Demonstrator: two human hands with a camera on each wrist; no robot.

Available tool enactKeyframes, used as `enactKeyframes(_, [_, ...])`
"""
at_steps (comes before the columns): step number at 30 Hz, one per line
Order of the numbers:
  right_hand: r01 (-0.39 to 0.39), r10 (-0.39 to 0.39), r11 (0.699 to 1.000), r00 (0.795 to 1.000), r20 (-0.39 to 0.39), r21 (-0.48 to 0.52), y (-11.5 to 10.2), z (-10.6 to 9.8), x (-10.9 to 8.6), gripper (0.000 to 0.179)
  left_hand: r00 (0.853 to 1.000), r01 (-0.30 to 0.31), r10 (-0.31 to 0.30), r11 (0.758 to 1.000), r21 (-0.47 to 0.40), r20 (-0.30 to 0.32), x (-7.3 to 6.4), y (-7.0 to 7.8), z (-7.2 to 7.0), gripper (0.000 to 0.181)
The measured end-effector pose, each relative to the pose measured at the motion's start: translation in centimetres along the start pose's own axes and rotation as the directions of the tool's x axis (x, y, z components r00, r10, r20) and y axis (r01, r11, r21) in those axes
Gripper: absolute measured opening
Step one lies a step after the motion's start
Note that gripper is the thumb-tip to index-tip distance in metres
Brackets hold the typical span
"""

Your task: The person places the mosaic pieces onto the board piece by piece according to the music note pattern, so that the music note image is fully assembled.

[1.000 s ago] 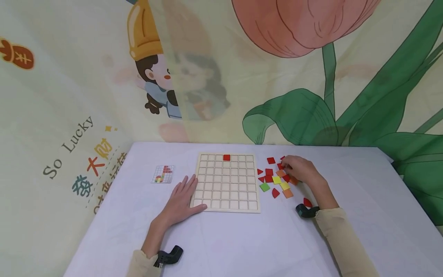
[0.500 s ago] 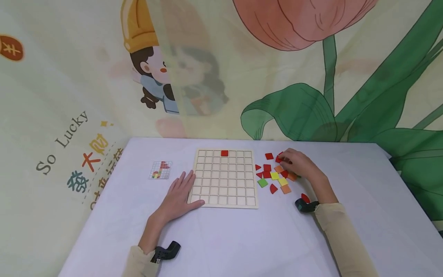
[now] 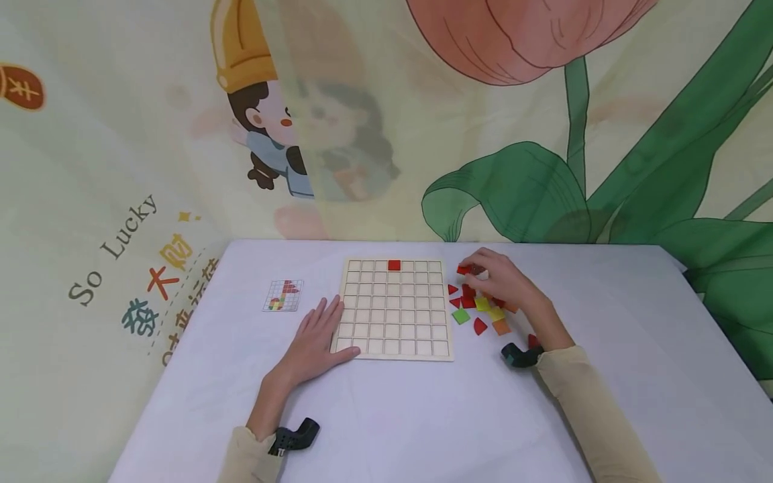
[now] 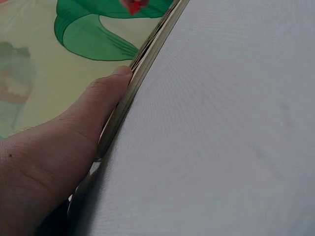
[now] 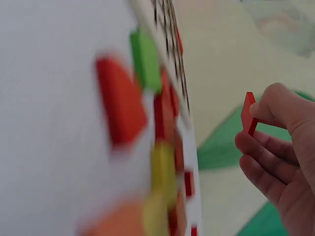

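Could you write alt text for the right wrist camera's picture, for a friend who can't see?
A right hand pinches a thin red tile in front of a pale backdrop with green leaf shapes. To the left, blurred pieces in red, green, yellow and orange lie on a white table, near a board's edge.

"Where's the thin red tile (image 5: 246, 117)?"
"Pinched in the right hand (image 3: 501, 278), near the loose coloured tiles (image 3: 481, 304)."
"And the pale gridded board (image 3: 392, 318)?"
"Lying flat, a red square (image 3: 394, 265) in its far row, the left hand (image 3: 314, 339) resting on its near-left corner."
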State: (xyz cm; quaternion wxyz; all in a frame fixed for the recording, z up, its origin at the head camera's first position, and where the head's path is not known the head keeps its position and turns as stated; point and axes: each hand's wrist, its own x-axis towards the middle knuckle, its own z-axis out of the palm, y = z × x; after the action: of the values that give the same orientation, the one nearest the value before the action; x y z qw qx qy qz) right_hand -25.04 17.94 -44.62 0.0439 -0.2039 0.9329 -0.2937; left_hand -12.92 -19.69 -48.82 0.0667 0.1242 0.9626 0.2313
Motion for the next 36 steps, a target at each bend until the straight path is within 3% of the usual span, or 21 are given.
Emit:
enactKeyframes(4, [0.127, -0.129, 0.990, 0.991, 0.030, 0.060, -2.9, 1.7, 2.5, 0.028, 1.000, 0.011, -0.011, 1.000, 0.006, 0.010, 0.2, 0.2, -0.1, 0.100])
enactKeyframes(7, [0.178, -0.183, 0.980, 0.981, 0.057, 0.094, -5.1, 3.3, 4.4, 0.026, 1.000, 0.007, -0.007, 1.000, 0.014, 0.007, 0.3, 0.2, -0.2, 0.099])
enactKeyframes(14, [0.144, -0.148, 0.989, 0.979, 0.137, 0.034, -8.2, 6.3, 6.8, 0.025, 1.000, 0.002, -0.002, 1.000, 0.021, 0.019, 0.3, 0.2, -0.1, 0.100])
enactKeyframes(22, [0.100, -0.085, 0.991, 0.982, 0.171, -0.083, -9.1, 7.2, 7.3, 0.023, 1.000, 0.011, -0.011, 1.000, 0.005, -0.002, 0.1, 0.2, -0.3, 0.099])
enactKeyframes(36, [0.183, -0.154, 0.972, 0.970, 0.188, -0.147, -9.2, 7.5, 7.1, 0.024, 1.000, 0.006, -0.006, 1.000, 0.009, -0.009, 0.1, 0.0, 0.0, 0.100])
